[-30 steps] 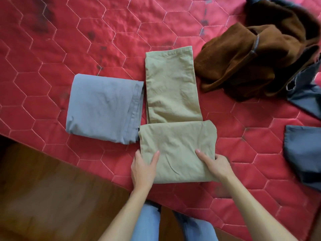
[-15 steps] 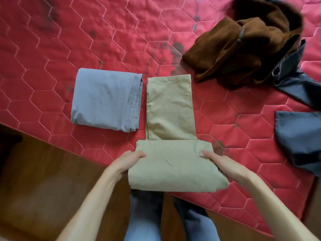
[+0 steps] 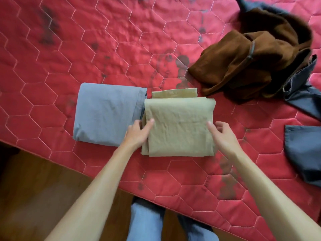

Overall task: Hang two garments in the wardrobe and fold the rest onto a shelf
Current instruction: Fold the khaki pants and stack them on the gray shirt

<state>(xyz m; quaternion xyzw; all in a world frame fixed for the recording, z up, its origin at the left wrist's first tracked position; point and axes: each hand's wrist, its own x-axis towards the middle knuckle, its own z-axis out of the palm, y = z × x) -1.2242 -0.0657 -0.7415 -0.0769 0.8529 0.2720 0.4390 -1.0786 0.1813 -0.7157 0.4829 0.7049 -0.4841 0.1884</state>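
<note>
A khaki garment (image 3: 180, 124) lies folded into a thick rectangle on the red quilted bed (image 3: 104, 40). My left hand (image 3: 139, 134) grips its left edge, thumb on top and fingers tucked under the layers. At the right edge my right hand (image 3: 222, 136) rests with its thumb on the cloth and its fingers curled beside the fold. A folded light-blue garment (image 3: 107, 113) sits directly left of the khaki one, touching it.
A crumpled brown garment (image 3: 246, 66) lies at the back right, with dark grey-blue garments (image 3: 305, 153) along the right edge. The bed's front edge runs diagonally; wooden floor (image 3: 34, 197) and my jeans-clad legs (image 3: 147, 221) lie below it.
The near folded part of the khaki garment has been turned over onto its far part, making a compact stack. Both hands moved forward with it.
</note>
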